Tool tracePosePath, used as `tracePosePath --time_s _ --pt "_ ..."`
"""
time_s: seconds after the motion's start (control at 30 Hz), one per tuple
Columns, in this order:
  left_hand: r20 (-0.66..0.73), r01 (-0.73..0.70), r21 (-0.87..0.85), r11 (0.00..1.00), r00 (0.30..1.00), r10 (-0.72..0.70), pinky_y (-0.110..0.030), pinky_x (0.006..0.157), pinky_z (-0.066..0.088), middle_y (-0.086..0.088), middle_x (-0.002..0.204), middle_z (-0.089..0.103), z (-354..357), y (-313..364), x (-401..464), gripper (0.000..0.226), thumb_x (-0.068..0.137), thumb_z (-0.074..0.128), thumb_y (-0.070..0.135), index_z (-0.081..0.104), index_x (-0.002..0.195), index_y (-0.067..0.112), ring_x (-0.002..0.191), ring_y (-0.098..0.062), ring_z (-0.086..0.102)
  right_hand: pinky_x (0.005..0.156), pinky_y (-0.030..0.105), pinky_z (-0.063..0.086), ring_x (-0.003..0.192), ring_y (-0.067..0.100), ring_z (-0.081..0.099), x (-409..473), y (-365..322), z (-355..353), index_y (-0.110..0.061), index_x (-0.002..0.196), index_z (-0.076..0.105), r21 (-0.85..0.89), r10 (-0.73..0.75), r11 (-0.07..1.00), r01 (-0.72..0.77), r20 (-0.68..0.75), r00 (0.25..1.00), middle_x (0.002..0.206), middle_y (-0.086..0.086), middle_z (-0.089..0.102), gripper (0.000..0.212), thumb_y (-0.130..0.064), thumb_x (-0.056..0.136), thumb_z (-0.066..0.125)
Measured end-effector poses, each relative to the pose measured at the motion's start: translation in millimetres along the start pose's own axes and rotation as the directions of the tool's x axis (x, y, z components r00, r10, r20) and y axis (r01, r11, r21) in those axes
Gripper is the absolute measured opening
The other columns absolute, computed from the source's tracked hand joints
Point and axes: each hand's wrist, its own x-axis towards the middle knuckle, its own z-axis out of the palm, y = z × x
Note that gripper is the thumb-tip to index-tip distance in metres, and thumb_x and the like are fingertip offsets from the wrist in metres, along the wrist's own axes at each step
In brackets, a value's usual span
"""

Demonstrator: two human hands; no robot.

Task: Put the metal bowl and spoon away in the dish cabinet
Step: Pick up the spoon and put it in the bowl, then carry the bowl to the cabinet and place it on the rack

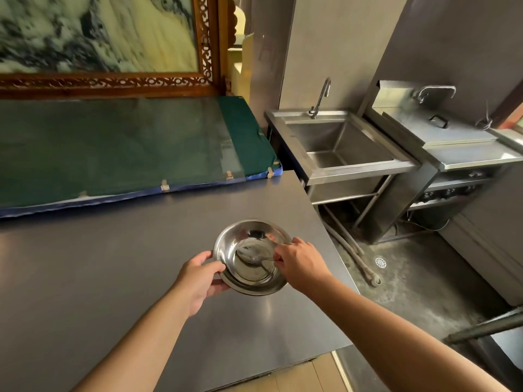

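Fingers, left: thumb [210, 269] lies over the near-left rim of the bowl, the other fingers curl underneath; clamped on the rim.
Fingers, right: fingertips [278, 257] pinched together on the spoon's handle at the bowl's right side.
Left hand [198, 281]: bare, forearm comes in from the lower left.
Right hand [301, 263]: bare, forearm comes in from the lower right, reaching over the bowl's right rim.
Bowl count: one metal bowl [252, 257], shiny, round, wide-rimmed.
Bowl position: over the right part of the grey counter [113, 278], near its right edge; tilted a little toward the camera; cannot tell whether its base touches the counter.
Bowl contents: one spoon [256, 258], nothing else visible inside.
Spoon position: scoop end lies on the bowl's floor near the middle, handle runs right toward the pinching fingers.
Counter contents: beyond the bowl, one green board [127, 148] with a blue edge lies flat along the far side, under a carved wooden frame [113, 83].
Sink count: one steel sink [336, 142] on legs, to the right of the counter, well apart from the bowl.
Sink contents: basin looks bare.
Tap count: two; one tap [321, 97] over the sink, a second tap [430, 93] over the neighbouring steel unit.
Steel unit [464, 142]: one, right of the sink, flat lid with one dark handle on top.
Floor: one round drain [380, 262] below the sink, pipes beside it.
Dish cabinet: not identifiable in view.
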Motion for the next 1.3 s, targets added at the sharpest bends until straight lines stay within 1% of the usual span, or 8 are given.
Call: tracePosePath --time_s 0.17,0.3,0.43,0.53,0.83,0.93,1.13,1.3 --pt "0.032 -0.035 0.041 0.999 0.999 0.034 -0.041 0.066 0.063 -0.026 0.118 0.068 4.8 4.9 -27.4 0.054 0.09 0.059 -0.004 0.051 0.141 0.008 0.075 -0.031 0.076 0.076 0.036 0.048 0.095 0.026 0.059 -24.1 0.1 -30.2 -0.019 0.106 0.073 0.1 0.024 0.995 -0.016 -0.076 0.997 0.1 0.006 0.071 0.023 -0.034 0.095 0.059" --pt "0.092 -0.05 0.076 0.996 0.995 0.043 -0.039 0.064 0.062 -0.024 0.111 0.071 10.9 14.4 -40.6 0.043 0.09 0.058 -0.005 0.059 0.131 0.006 0.071 -0.027 0.076 0.073 0.028 0.05 0.094 0.018 0.061 -34.9 10.3 -55.7 -0.026 0.11 0.071 0.269 0.283 0.93 -0.249 -0.093 0.955 0.104 -0.003 0.063 0.024 -0.041 0.093 0.064" --pt "0.176 -0.078 0.125 0.989 0.983 0.055 -0.039 0.065 0.062 -0.02 0.101 0.073 18.3 29.2 -47.6 0.031 0.09 0.057 -0.005 0.068 0.117 0.006 0.07 -0.026 0.074 0.081 0.031 0.057 0.096 0.017 0.067 -48.2 23.0 -75.8 -0.021 0.125 0.064 0.441 0.555 0.717 -0.541 0.108 0.825 0.116 -0.002 0.066 0.042 -0.04 0.088 0.071" --pt "0.262 -0.102 0.163 0.981 0.963 0.056 -0.038 0.065 0.062 -0.02 0.101 0.074 27.6 43.7 -48.9 0.03 0.09 0.057 -0.005 0.069 0.115 0.007 0.074 -0.028 0.074 0.064 0.032 0.064 0.074 0.017 0.075 -63.7 25.4 -86.3 -0.016 0.11 0.07 0.599 0.641 0.508 -0.619 0.216 0.736 0.092 0.002 0.075 0.026 -0.023 0.085 0.076" --pt "0.522 -0.17 0.316 0.934 0.852 -0.022 -0.035 0.063 0.063 -0.021 0.105 0.076 75.0 83.9 -49.3 0.025 0.093 0.06 -0.003 0.068 0.116 0.007 0.077 -0.029 0.075 0.046 0.022 0.053 0.055 0.016 0.073 -132.5 10.1 -110.4 -0.018 0.087 0.079 0.837 0.833 0.155 -0.525 0.175 0.525 0.067 0.002 0.076 0.01 -0.009 0.084 0.079" --pt "0.605 -0.197 0.352 0.915 0.794 -0.062 -0.034 0.06 0.062 -0.021 0.106 0.075 103.3 85.5 -52.4 0.025 0.093 0.063 -0.001 0.066 0.117 0.007 0.075 -0.029 0.075 0.054 0.027 0.058 0.06 0.018 0.075 -166.4 4.7 -111.8 -0.014 0.089 0.079 0.892 0.894 0.088 -0.443 0.126 0.431 0.074 0.007 0.078 0.01 -0.006 0.083 0.08" --pt "0.738 -0.236 0.389 0.89 0.659 -0.148 -0.031 0.057 0.062 -0.015 0.091 0.079 168.3 64.9 -81.1 0.019 0.093 0.064 -0.001 0.069 0.111 0.004 0.07 -0.027 0.076 0.042 0.021 0.05 0.042 0.011 0.056 -243.9 0.2 -116.9 -0.005 0.092 0.076 0.949 0.974 0.008 -0.315 0.065 0.219 0.065 0.008 0.067 0.009 0.001 0.085 0.076" --pt "0.809 -0.262 0.443 0.858 0.528 -0.257 -0.029 0.055 0.061 -0.016 0.088 0.079 229.7 34.6 -126.2 0.017 0.093 0.064 0.001 0.069 0.11 0.002 0.068 -0.024 0.076 0.041 0.021 0.049 0.042 0.011 0.057 -321.5 0.1 -129.8 0.004 0.102 0.074 0.977 0.999 -0.031 -0.211 0.039 0.034 0.073 0.018 0.067 0.017 0.0 0.086 0.075"
